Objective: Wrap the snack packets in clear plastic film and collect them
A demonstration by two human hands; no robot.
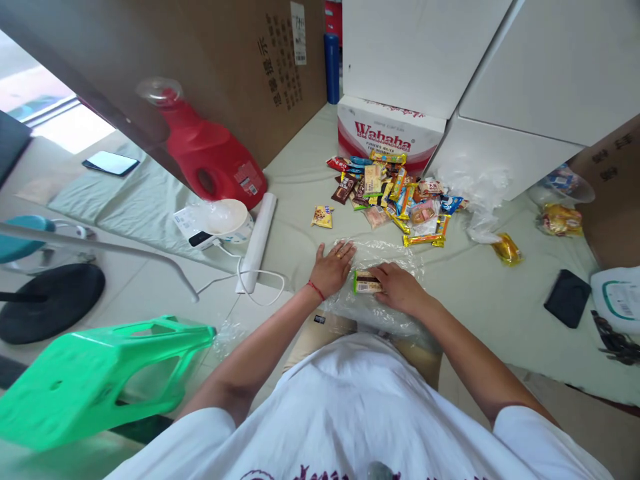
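Note:
In the head view, a clear plastic bag (400, 315) lies spread on the pale green cloth in front of me. My left hand (332, 269) rests flat on its left side, fingers stretched out. On top of the bag, my right hand (398, 287) is closed around the right end of a small snack pack (367, 281) with a green edge and a brown stripe. Beyond both hands is a heap of mixed wrapped snacks (395, 193). One yellow snack packet (323, 216) lies apart, to the left of the heap.
A Wahaha carton (390, 133) stands behind the heap. To the left are a red jug (215, 157), a paper tub (235, 221), a white roll (257, 243) and a green stool (110, 373). At right lie crumpled plastic (480, 190), an amber packet (507, 249) and a black wallet-like item (567, 298).

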